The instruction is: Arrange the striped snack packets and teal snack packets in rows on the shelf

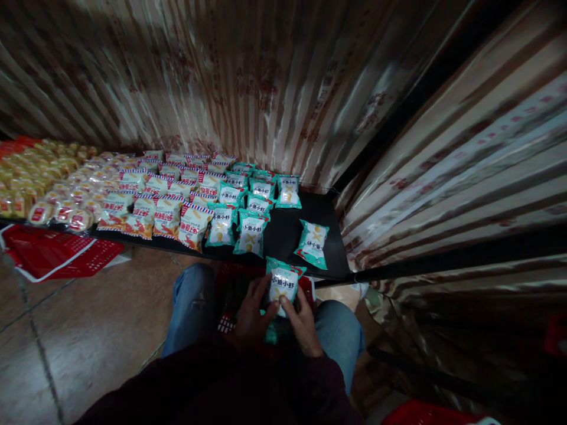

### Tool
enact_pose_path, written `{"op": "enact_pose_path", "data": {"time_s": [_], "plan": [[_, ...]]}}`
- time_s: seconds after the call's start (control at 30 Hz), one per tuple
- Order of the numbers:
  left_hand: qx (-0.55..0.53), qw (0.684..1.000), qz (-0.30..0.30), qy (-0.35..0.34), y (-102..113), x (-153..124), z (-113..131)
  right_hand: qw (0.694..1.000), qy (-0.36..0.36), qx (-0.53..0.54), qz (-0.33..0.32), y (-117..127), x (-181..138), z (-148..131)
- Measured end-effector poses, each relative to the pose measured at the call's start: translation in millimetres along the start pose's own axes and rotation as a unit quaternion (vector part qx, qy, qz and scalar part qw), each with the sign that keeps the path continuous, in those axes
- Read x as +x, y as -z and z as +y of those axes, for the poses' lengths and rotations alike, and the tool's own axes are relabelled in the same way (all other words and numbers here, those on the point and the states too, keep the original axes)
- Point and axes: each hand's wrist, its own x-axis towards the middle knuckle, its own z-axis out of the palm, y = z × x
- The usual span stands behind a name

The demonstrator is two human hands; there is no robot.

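Between my two hands is a green and white snack bag (283, 282), held upright just in front of the black shelf's edge. My left hand (253, 310) grips its left side, and my right hand (303, 321) grips the lower right, thumb on the bag's front. Below the hands shows a bit more green packaging (271, 333), mostly hidden. A single green snack bag (312, 244) lies on the shelf (283, 233) just beyond. Several more green bags (250, 231) stand in rows to the left of it.
White and orange snack bags (195, 225), round wrapped pastries (80, 218) and yellow packets (26, 177) fill the shelf leftward. A red basket (225, 321) sits between my knees; another red basket (57, 254) is under the shelf. Striped curtains (266, 88) hang behind and to the right.
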Motion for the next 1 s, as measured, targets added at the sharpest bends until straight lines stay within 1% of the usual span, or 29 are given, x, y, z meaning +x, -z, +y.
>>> {"op": "enact_pose_path", "data": {"time_s": [0.13,0.27,0.63,0.87,1.0], "plan": [[0.001,1.000,0.013,-0.004,-3,11,5,0.999,0.030,-0.022,0.003,0,10,-12],[-0.002,1.000,0.025,-0.002,-4,21,9,0.999,0.031,-0.035,0.004,0,20,-19],[0.001,0.999,0.035,-0.033,-5,32,10,0.999,0.046,-0.016,-0.017,7,40,-19],[0.002,0.999,0.041,-0.018,-6,38,11,0.997,0.031,0.060,-0.044,8,53,-18],[-0.003,0.999,0.039,-0.020,-5,41,11,0.996,0.024,0.080,-0.043,7,59,-18]]}}
